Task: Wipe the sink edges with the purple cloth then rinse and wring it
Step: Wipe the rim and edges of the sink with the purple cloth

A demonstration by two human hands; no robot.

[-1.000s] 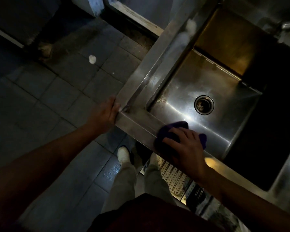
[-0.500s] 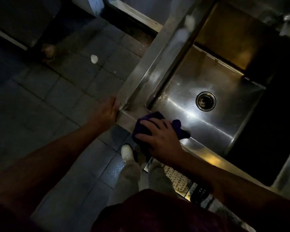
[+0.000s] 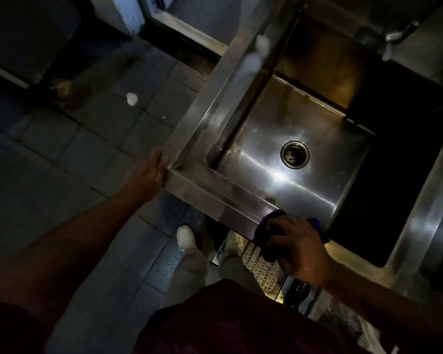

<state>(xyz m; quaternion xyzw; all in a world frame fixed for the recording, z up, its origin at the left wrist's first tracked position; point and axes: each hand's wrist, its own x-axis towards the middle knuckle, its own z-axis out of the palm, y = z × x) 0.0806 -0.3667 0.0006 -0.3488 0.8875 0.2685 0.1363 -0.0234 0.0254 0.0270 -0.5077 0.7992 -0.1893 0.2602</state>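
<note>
Since the frame half a second before, the right hand [image 3: 296,245] and the purple cloth [image 3: 271,226] were found shifted along the near sink edge, from beside the corner towards the lower right of the frame. The left hand [image 3: 149,175] was found unmoved at the corner.

The purple cloth was observed lying on the near rim of the steel sink [image 3: 223,198], just right of centre in the lower half of the frame, bunched beneath the right hand. The right hand was pressed down on it with fingers spread and bent over the fabric, part of the cloth showing past the fingertips and at the far side of the hand. The left hand was held against the outer corner of the sink, left of centre, its fingers curled round the edge.

The drain [image 3: 295,154] was noted in the basin floor, well apart from the cloth. Pale smears [image 3: 253,60] were seen on the left rim towards the top of the frame. A white spot [image 3: 131,98] was recorded on the tiled floor [image 3: 87,149] at upper left. A pale shoe [image 3: 186,237] was visible below the counter edge.
</note>
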